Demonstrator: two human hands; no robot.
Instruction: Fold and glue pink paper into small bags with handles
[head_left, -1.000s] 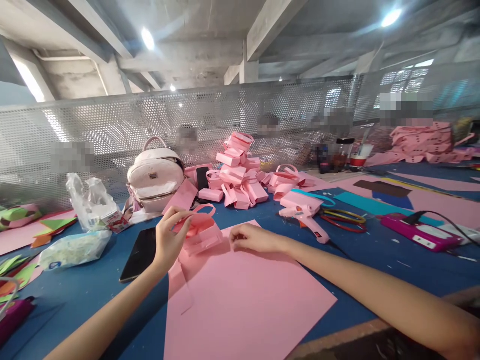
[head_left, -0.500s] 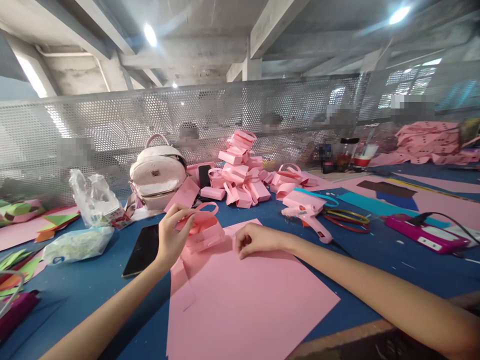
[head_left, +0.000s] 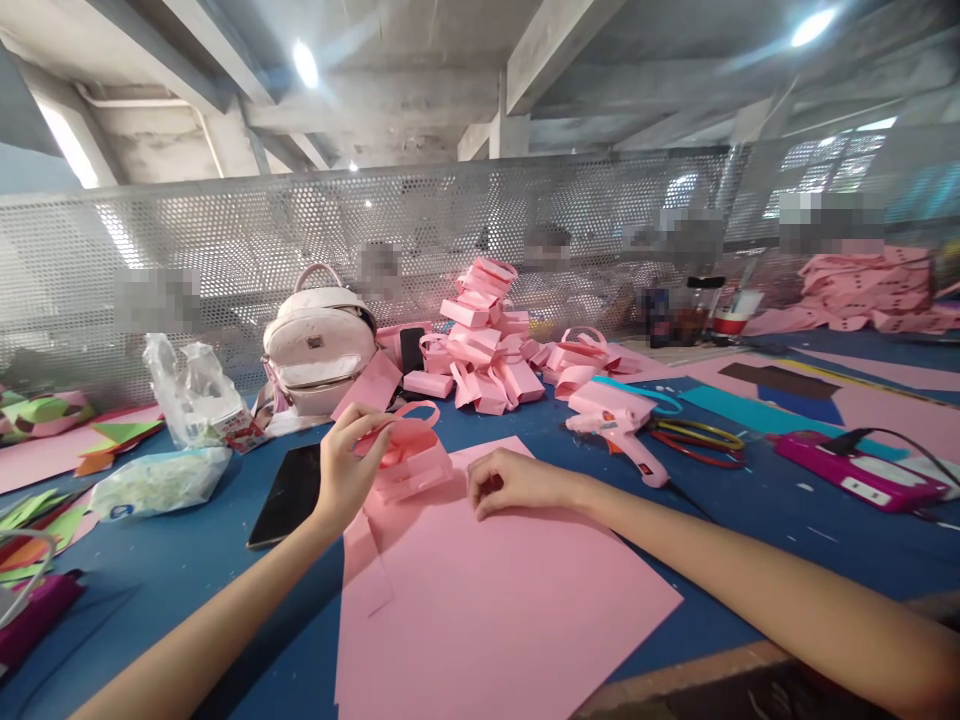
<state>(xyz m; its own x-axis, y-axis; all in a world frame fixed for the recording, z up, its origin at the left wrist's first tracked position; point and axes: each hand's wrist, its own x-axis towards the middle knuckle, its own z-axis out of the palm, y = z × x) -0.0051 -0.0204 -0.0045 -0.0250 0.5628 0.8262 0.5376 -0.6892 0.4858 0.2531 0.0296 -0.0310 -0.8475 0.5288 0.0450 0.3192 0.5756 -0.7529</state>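
Observation:
My left hand (head_left: 348, 462) is closed on the near left edge of a small pink paper basket (head_left: 414, 468), thumb and fingers pinched together. The basket has a looped handle (head_left: 420, 408) and stands on a large pink paper sheet (head_left: 487, 610). Just right of the basket, my right hand (head_left: 514, 482) rests over the sheet with its fingers curled in. Whatever those fingers hold, if anything, is hidden. A narrow pink paper strip (head_left: 367, 565) lies on the sheet below my left hand.
A pink glue gun (head_left: 619, 435) lies right of my right hand, near a magenta power strip (head_left: 859, 475). Behind stands a pile of pink paper baskets (head_left: 480, 345) beside a white backpack (head_left: 319, 345). A black phone (head_left: 285, 500) and plastic bags (head_left: 161, 485) lie left.
The camera view has shifted slightly. Both hands keep nearly the same places, the left still on the paper basket, the right still curled beside it.

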